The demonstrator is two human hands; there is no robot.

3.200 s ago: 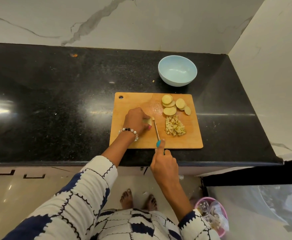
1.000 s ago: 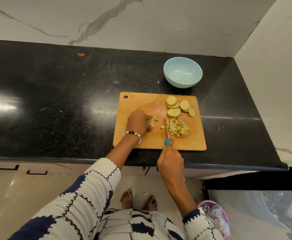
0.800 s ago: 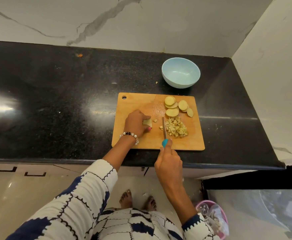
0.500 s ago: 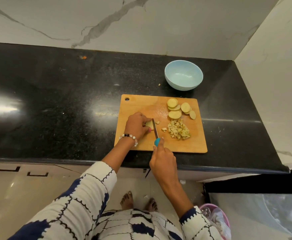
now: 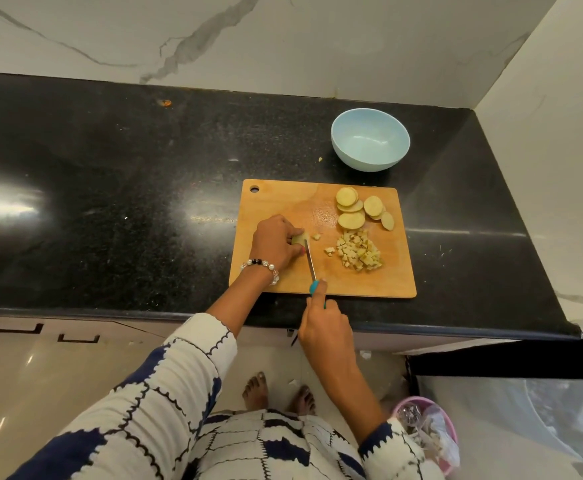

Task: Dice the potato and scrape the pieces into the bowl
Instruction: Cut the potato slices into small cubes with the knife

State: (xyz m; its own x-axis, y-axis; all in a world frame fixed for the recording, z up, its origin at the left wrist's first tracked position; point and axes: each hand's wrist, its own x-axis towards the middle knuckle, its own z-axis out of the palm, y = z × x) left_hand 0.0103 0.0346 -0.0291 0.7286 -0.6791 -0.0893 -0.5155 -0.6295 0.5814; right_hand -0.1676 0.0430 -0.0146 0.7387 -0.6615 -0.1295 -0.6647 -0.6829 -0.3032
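Wooden cutting board [image 5: 276,202] on a black worktop [image 5: 110,188]: the left hand [image 5: 276,244] pinches a small potato piece [image 5: 298,239] touching the knife [image 5: 311,261] gripped by the right hand [image 5: 324,327], so fingertips risk a nick; the bowl [image 5: 369,144] waits empty.

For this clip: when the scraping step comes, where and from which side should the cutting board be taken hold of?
Probably the left short edge of the board, from the left. That side is bare wood, while the dice pile and slices lie toward the right, nearest the bowl beyond the far edge. The left hand is already there holding a potato piece; the right hand holds the knife.
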